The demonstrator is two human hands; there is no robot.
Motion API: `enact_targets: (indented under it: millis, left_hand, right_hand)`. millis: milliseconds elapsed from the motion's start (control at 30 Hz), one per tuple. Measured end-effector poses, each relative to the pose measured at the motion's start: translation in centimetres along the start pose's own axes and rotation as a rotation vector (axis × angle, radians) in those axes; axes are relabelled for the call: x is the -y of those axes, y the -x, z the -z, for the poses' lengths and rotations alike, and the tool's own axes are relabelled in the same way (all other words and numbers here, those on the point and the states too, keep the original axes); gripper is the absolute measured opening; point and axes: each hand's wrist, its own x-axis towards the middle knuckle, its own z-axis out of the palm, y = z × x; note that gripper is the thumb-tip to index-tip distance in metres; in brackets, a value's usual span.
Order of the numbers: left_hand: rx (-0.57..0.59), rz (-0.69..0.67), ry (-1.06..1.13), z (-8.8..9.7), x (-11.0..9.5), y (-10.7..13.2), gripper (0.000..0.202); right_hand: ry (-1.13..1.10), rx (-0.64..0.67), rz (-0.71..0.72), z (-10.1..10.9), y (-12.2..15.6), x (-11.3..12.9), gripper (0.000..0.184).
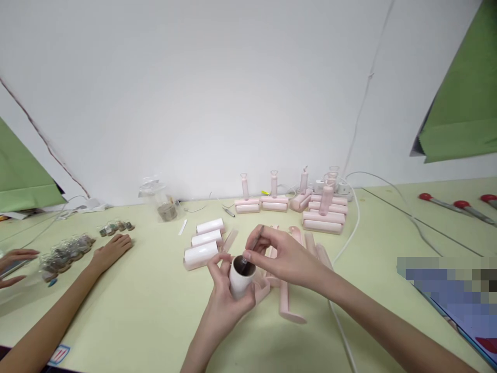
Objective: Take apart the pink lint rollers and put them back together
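My left hand (223, 308) is wrapped round a white lint roller refill (241, 286), tilted so its hollow brown core faces up. My right hand (285, 256) pinches a slim dark metal tool (257, 239), perhaps tweezers. Its lower end reaches into the core's opening, where the tip is hidden. Beneath both hands lie loose pink plastic parts, among them a pink curved piece (289, 305). Three more white refills (202, 255) lie in a row on the table, just left of my hands.
Pink lint rollers (324, 223) with handles upright line the wall side. At left, another person's hand (112, 253) rests near several small glass jars (64, 256). A plastic bag (165, 207) stands behind. A white cable (349, 243) crosses the table; red-tipped tools (446, 203) lie far right.
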Motion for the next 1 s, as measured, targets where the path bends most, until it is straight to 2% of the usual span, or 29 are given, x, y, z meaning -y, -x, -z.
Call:
enact_targets:
  millis: [133,200,333,400,433,500,600,667,700,767,867,1000]
  left_hand:
    - [-0.029,-0.002,0.004,-0.6,0.2,-0.2,0.034]
    - [0.035,-0.02,-0.025,-0.8,0.3,-0.3,0.035]
    - [0.227,-0.084,-0.072,-1.1,0.4,-0.6,0.043]
    - [0.24,-0.094,-0.075,-0.9,0.3,-0.9,0.043]
    - [0.216,-0.085,-0.08,-0.6,0.2,-1.0,0.042]
    - [0.135,-0.048,-0.104,0.1,0.0,-1.2,0.04]
    - [0.029,-0.019,-0.244,1.0,0.0,-1.3,0.039]
    - [0.034,-0.03,-0.427,1.0,0.3,-1.0,0.04]
    - [0.054,-0.035,-0.539,0.7,0.5,-0.8,0.04]
    - [0.084,-0.035,-0.761,-0.1,0.9,-0.4,0.042]
    - [0.059,-0.026,-1.002,-1.5,1.2,0.1,0.04]
    - [0.071,-0.02,-1.082,-2.7,1.7,0.3,0.041]
  right_hand:
    - [0.174,0.034,-0.006,0.3,-0.1,-0.9,0.014]
    - [0.222,0.143,-0.047,0.6,0.0,-1.5,0.013]
    - [0.226,0.478,-0.08,0.9,0.0,-2.1,0.021]
    - [0.217,0.5,-0.069,1.0,-0.1,-1.8,0.022]
    - [0.203,0.45,-0.061,1.1,-0.1,-1.5,0.021]
    - [0.137,0.265,-0.029,1.7,-0.1,-0.5,0.019]
    - [-0.057,-0.161,0.123,3.1,0.4,1.2,0.024]
    - [-0.218,-0.41,0.27,4.1,1.0,2.1,0.024]
    - [-0.291,-0.481,0.329,4.5,1.3,2.5,0.024]
    - [-0.408,-0.503,0.393,5.1,1.9,3.0,0.024]
    - [-0.516,-0.439,0.437,5.3,2.4,3.6,0.024]
    - [-0.566,-0.361,0.484,4.8,2.7,3.9,0.023]
